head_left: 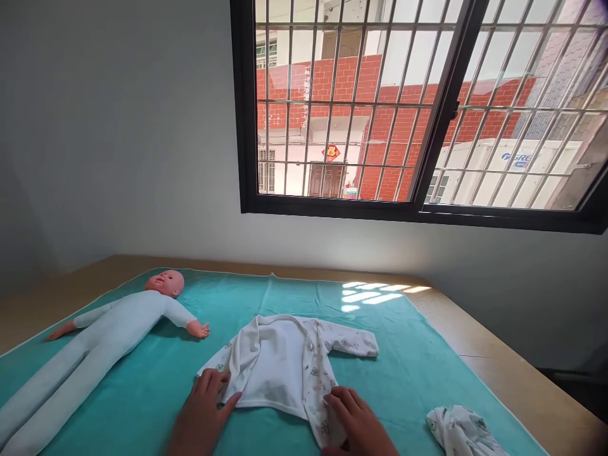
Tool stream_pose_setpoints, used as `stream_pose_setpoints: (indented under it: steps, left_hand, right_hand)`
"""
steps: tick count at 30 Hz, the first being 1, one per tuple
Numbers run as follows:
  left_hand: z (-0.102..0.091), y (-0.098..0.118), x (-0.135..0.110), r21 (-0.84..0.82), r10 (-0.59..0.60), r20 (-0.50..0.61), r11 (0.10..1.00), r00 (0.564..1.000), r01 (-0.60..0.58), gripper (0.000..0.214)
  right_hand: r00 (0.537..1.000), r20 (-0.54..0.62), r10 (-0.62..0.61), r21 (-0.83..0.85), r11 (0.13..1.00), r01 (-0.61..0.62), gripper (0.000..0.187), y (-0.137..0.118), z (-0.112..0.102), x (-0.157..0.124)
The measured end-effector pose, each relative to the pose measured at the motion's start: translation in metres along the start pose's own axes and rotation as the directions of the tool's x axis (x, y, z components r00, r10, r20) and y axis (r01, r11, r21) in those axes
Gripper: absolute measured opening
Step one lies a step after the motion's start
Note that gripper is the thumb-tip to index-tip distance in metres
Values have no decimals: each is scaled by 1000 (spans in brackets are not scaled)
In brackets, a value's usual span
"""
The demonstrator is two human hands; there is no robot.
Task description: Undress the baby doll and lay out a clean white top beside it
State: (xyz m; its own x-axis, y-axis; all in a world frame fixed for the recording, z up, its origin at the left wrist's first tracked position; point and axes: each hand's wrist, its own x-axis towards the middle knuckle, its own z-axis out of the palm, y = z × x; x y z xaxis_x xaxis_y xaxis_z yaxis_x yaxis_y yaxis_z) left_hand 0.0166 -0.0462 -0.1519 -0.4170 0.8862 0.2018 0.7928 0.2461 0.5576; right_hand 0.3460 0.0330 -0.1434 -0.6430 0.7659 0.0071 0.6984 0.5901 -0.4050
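Note:
A small white baby top (285,358) with a faint print lies spread out on a teal blanket (408,354), sleeves out to both sides. My left hand (206,405) rests flat on its lower left edge, fingers apart. At the lower right hem my right hand (354,415) presses down, fingers lying on the cloth. A baby doll (118,323) in a pale blue suit lies on its back to the left, arms spread.
A crumpled white printed garment (463,430) lies at the blanket's near right corner. The blanket covers a wooden table (503,361) that stands against a grey wall. A barred window (418,107) above shows red brick buildings.

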Motion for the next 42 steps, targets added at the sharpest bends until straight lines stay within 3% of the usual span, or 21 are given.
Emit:
stream_pose_setpoints:
  steps: [4,7,9,10,14,18,22,27,30,35,37,39,42]
  left_hand:
    - [-3,-3,-1,80,-50,26,996,998,48,27]
    - [-1,-4,-2,48,-31,2,998,1000,30,31]
    - [-2,-4,-2,-68,-106,-24,992,994,104,37]
    - [-4,-3,-2,-153,-163,-31,976,986,157,41]
    - [-20,3,-3,-462,-378,-15,824,926,329,57]
    - [-32,10,-5,-602,-452,-19,718,892,350,58]
    - [-32,8,-9,-653,-395,-41,706,918,274,53]
    - [-18,-2,-12,-673,-179,-3,728,984,130,35]
    - [-15,-7,-14,-685,-178,43,711,983,159,25]
    - [-29,-5,-12,-778,-188,-63,624,980,70,47]
    - [-33,-8,-7,-731,-191,-25,673,981,112,53]
    - [-30,-15,0,-570,-249,-26,800,968,190,50]
    - [-16,-34,12,-234,-227,-157,954,961,187,32]
  right_hand:
    - [999,-49,10,35,999,-8,75,14,-1,-19]
    - [988,-155,12,73,997,-1,46,18,0,-23]
    - [972,-225,75,120,992,-48,23,17,1,-19]
    - [960,-251,123,162,983,-84,21,18,1,-17]
    - [884,-323,338,405,893,-194,38,26,-6,-10]
    - [842,-316,437,536,814,-222,39,39,-15,-16]
    - [854,-338,396,521,834,-181,36,47,-15,-23]
    - [882,-370,291,378,915,-143,29,57,-13,-24]
    - [941,-272,199,247,960,-132,18,64,-22,-28]
    - [986,-65,151,318,940,-123,18,70,-44,-35]
    - [985,-26,168,385,911,-145,25,70,-48,-35]
    - [980,-6,198,433,884,-176,33,71,-50,-34]
    - [972,-41,229,464,867,-185,43,74,-46,-30]
